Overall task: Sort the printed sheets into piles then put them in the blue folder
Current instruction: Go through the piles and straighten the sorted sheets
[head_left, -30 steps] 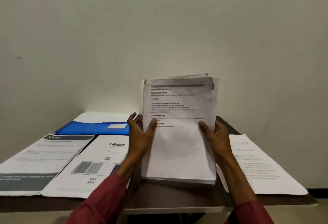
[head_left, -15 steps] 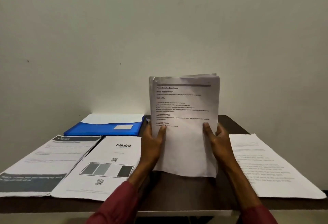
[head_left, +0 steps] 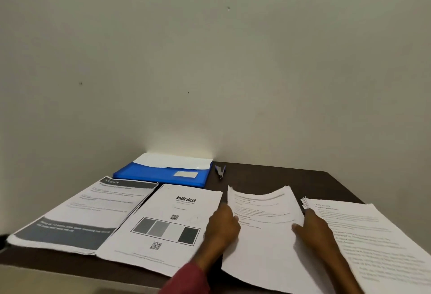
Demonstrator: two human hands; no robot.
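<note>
Upright a moment ago, the stack [head_left: 263, 230] now lies flat at six o'clock, left hand [head_left: 221, 226] and right hand [head_left: 314, 232] still gripping its edges: fourth pile down, blue folder [head_left: 161, 175] at eleven o'clock likely next.

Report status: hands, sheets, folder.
Left hand and right hand grip the text stack by its sides. Blue folder lies at the back. Small tool beside it, not blocking.

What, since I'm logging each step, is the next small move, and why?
Probably let go of the stack: it lies between the blinkit pile and the right pile, left hand and right hand holding its side edges, blue folder waiting behind.
</note>
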